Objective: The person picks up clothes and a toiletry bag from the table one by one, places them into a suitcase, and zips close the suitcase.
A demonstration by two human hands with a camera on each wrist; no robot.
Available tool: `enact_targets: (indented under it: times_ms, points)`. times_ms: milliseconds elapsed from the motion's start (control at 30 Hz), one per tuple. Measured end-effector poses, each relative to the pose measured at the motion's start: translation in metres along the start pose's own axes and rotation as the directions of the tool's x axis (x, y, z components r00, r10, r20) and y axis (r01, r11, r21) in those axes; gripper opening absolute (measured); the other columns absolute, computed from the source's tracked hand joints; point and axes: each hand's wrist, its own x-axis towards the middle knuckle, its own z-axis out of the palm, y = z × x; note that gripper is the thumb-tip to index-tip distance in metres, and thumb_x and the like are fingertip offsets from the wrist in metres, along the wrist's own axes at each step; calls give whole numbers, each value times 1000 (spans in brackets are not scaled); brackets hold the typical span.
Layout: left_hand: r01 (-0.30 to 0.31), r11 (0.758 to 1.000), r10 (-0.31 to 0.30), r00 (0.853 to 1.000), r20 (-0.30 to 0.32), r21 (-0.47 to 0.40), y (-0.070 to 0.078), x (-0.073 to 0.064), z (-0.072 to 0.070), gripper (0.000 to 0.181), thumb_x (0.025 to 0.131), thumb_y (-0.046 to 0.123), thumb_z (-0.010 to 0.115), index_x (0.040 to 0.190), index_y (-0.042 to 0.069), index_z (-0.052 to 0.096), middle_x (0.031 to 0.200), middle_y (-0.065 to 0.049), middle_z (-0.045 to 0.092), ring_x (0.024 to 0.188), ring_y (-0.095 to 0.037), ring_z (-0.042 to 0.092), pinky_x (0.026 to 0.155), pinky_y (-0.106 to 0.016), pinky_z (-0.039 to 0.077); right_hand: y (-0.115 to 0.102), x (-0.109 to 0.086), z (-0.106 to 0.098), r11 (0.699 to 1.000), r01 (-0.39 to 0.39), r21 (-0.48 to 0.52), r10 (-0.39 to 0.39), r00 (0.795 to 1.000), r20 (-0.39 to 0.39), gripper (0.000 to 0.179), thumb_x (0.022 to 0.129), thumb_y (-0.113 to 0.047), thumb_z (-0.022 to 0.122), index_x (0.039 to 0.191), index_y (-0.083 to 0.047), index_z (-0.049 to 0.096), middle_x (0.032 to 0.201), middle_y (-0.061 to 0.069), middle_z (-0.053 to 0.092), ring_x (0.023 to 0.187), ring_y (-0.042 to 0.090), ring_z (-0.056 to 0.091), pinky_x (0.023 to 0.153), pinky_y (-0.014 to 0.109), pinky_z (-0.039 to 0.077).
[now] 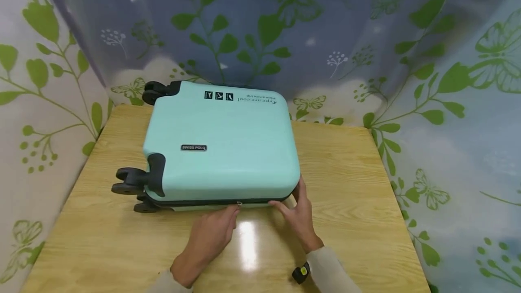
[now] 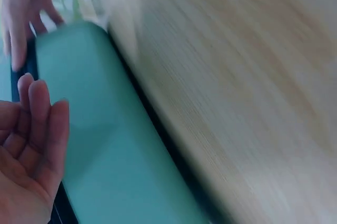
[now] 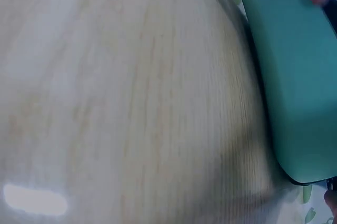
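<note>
A mint-green hard-shell suitcase (image 1: 228,144) lies flat on the wooden table, its black wheels toward the left. Along its near side runs a black zipper (image 1: 191,202). My left hand (image 1: 212,232) is at the middle of that zipper, pinching the small metal zipper pull (image 1: 239,203) between thumb and finger. In the left wrist view, fingers of the left hand (image 2: 37,134) are curled beside the zipper line. My right hand (image 1: 299,216) grips the suitcase's near right corner, thumb on the zipper edge and fingers around the side. Only bits of hands show in the right wrist view.
The wooden table (image 1: 346,202) extends to the right and in front of the suitcase. Leaf-patterned curtains (image 1: 252,26) hang behind and at both sides. A black wrist device (image 1: 301,273) is by the right sleeve. One wheel (image 1: 130,181) sticks out at the left.
</note>
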Motion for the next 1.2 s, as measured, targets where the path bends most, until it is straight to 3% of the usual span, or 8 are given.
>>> enact_targets:
  times_ms: [200, 433, 700, 833, 933, 1067, 1200]
  points:
    - [7, 999, -7, 1000, 6, 38, 23, 10, 14, 8, 99, 15, 77, 95, 16, 70, 62, 14, 61, 43, -3, 51, 39, -21, 32, -1, -5, 4, 998, 30, -59, -28, 999, 35, 120, 83, -6, 95, 176, -26, 21, 167, 15, 50, 147, 36, 57, 120, 22, 43]
    - [27, 1000, -27, 999, 25, 11, 29, 13, 20, 7, 100, 14, 77, 97, 15, 70, 63, 14, 63, 44, -2, 53, 40, -20, 33, 0, -2, -5, 992, 61, -109, -57, 998, 37, 117, 83, -5, 95, 175, -19, 25, 163, 18, 55, 140, 40, 64, 118, 39, 50]
    - [-14, 1000, 15, 1000, 23, -15, 30, 14, 29, 10, 99, 15, 77, 95, 15, 67, 59, 12, 54, 43, -3, 45, 40, -21, 29, 14, 1, -17, 987, 146, -72, -139, 986, 90, 111, 81, 3, 93, 173, -18, 33, 157, 20, 61, 136, 36, 67, 113, 21, 49]
    - [-45, 999, 46, 998, 51, -5, 36, 17, 37, 14, 104, 18, 71, 92, 15, 64, 56, 11, 46, 43, -4, 41, 40, -23, 30, 20, 0, -19, 970, 221, -97, -209, 971, 118, 104, 80, 7, 91, 169, -7, 39, 150, 26, 65, 128, 35, 72, 107, 30, 57]
    - [-46, 999, 46, 998, 33, 0, 38, 17, 40, 21, 108, 20, 65, 88, 15, 61, 55, 11, 42, 42, -5, 39, 39, -25, 28, 22, -1, -20, 961, 255, -110, -239, 961, 137, 97, 80, 9, 90, 165, -1, 44, 146, 28, 66, 124, 37, 74, 102, 43, 61]
    - [-41, 999, 41, 999, 18, -15, 39, 18, 42, 20, 108, 23, 66, 90, 17, 64, 56, 12, 43, 43, -3, 37, 40, -23, 26, 19, -3, -22, 973, 210, -96, -198, 973, 117, 88, 85, 8, 87, 163, -3, 49, 149, 24, 66, 129, 36, 72, 103, 50, 60]
    - [-17, 999, 17, 1000, 18, -46, 38, 18, 40, 16, 101, 28, 76, 89, 21, 67, 57, 17, 46, 45, 1, 36, 43, -18, 22, 10, -13, -20, 996, 84, -23, -83, 996, 15, 68, 93, 2, 84, 155, -9, 58, 148, 16, 68, 132, 19, 70, 106, 37, 60]
